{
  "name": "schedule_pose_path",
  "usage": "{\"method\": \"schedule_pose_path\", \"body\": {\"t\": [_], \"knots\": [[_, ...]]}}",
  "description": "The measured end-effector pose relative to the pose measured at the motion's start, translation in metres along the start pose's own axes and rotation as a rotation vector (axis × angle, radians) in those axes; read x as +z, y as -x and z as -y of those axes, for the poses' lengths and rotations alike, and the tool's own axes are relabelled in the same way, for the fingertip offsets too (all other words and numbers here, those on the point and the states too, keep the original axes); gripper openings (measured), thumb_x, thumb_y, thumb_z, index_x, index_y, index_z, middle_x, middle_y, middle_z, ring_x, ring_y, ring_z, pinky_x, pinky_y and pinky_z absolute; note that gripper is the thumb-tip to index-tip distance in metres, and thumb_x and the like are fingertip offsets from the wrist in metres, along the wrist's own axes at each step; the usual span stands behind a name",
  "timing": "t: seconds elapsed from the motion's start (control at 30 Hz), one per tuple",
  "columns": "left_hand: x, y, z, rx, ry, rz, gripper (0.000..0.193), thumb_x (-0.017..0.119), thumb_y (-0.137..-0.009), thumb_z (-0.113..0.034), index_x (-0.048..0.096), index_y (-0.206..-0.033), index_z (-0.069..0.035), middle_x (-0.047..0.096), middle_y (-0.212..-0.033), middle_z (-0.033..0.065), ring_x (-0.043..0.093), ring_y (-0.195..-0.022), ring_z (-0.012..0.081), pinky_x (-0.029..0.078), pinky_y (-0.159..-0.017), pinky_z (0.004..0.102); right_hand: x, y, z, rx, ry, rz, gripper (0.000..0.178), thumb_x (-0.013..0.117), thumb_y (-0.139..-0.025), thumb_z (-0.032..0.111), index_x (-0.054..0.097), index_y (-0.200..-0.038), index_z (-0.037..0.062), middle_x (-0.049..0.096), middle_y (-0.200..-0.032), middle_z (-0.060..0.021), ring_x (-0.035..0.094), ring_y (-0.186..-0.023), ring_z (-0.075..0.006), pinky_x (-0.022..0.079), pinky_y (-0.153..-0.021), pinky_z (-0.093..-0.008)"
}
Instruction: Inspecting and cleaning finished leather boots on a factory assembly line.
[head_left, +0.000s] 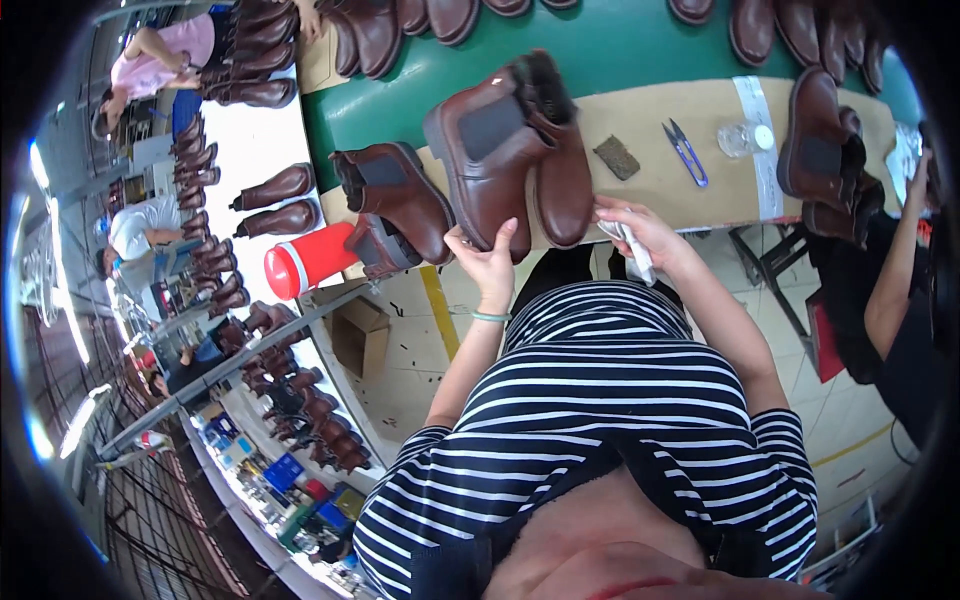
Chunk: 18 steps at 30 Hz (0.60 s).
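A pair of brown ankle boots with dark elastic side panels and dark fluffy lining stands at the table's near edge. My left hand (485, 262) grips the toe of the left boot (490, 165), its thumb and fingers on either side. A folded white cloth (632, 250) is pinched in my right hand (645, 235), whose fingertips are close to the toe of the right boot (565, 195); whether they touch it I cannot tell. Another brown boot (395, 190) leans just left of the pair, with one more boot (380, 245) lying below it.
On the brown board (660, 105) lie blue thread snips (686, 152), a dark rough block (617, 157) and a clear bottle (742, 140). A red canister (310, 260) lies at the left. More boots (820, 140) stand at the right beside a co-worker's arm (900, 270). Several boots line the green table's (620, 50) far side.
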<state>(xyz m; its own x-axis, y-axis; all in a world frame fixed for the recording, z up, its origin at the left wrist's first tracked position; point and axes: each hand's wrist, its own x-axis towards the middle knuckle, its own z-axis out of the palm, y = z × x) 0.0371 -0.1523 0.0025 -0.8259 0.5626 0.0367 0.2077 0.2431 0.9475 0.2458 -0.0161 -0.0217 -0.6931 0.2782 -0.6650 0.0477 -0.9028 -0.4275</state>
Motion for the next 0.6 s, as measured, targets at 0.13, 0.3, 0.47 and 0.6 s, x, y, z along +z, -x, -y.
{"method": "schedule_pose_path", "body": {"t": [0.13,0.3,0.47,0.6], "knots": [[0.006,0.011,-0.011,-0.027,0.106,0.020,0.061,0.084,-0.070,-0.009,0.038,-0.110,-0.002,0.056,-0.103,0.0126,0.057,-0.094,0.0183,0.048,-0.084,0.0305,0.018,0.006,0.008,-0.250,0.243,-0.254,0.046,0.073,-0.080,0.017,0.058,-0.121,0.0046,0.060,-0.079,0.0004,0.054,-0.057,-0.0067,0.039,-0.041,-0.0199],[0.007,0.003,0.000,-0.085,0.195,0.059,0.060,0.083,-0.071,-0.006,0.039,-0.113,-0.002,0.058,-0.103,0.0119,0.058,-0.094,0.0180,0.048,-0.085,0.0294,0.054,0.020,0.071,-1.215,0.919,-0.598,0.038,0.073,-0.076,0.010,0.059,-0.110,0.0026,0.058,-0.104,-0.0081,0.059,-0.089,-0.0180,0.050,-0.071,-0.0308],[0.002,-0.016,0.010,-0.115,0.249,0.146,0.060,0.082,-0.071,-0.005,0.039,-0.113,-0.001,0.057,-0.105,0.0126,0.058,-0.096,0.0185,0.048,-0.086,0.0299,0.088,0.003,0.079,-0.942,1.099,-0.413,0.044,0.075,-0.072,0.012,0.057,-0.110,0.0007,0.053,-0.106,-0.0131,0.056,-0.099,-0.0273,0.046,-0.083,-0.0365],[-0.010,-0.038,0.026,-0.263,0.368,0.304,0.060,0.082,-0.071,-0.004,0.039,-0.113,0.000,0.057,-0.107,0.0140,0.058,-0.100,0.0198,0.049,-0.087,0.0315,0.109,-0.015,0.069,-0.817,1.308,-0.360,0.048,0.079,-0.070,0.021,0.060,-0.111,0.0032,0.055,-0.097,-0.0145,0.058,-0.090,-0.0335,0.048,-0.075,-0.0377]]}}
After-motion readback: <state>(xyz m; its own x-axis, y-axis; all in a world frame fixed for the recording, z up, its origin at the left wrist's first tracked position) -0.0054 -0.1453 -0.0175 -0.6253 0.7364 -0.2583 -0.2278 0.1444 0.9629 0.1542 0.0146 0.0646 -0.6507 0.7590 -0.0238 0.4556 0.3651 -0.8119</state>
